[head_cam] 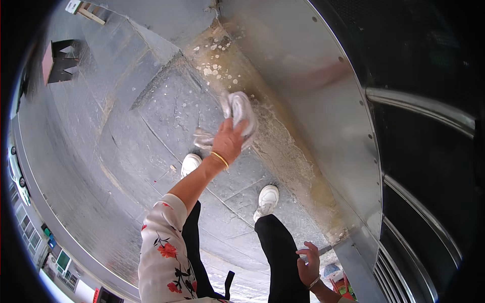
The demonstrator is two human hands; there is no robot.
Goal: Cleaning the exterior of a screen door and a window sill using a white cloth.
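Observation:
A crumpled pale cloth (242,110) is gripped in my left hand (228,142), which reaches out over the paving in front of my feet. One end of the cloth hangs out to the left of the hand, and its edges look blurred. My right hand (308,265) is held low on the right, beside my black trouser leg, with its fingers apart and nothing in them. Close to the cloth runs a worn, stained concrete sill (282,140) at the foot of a metal panel (322,125).
Dark panels with shiny metal bars (420,110) rise on the right. My white shoes (267,200) stand on grey stone paving (159,125). A small dark table or stool (62,62) and a wooden-legged stool (89,13) are at the upper left. A parked car (18,176) shows far left.

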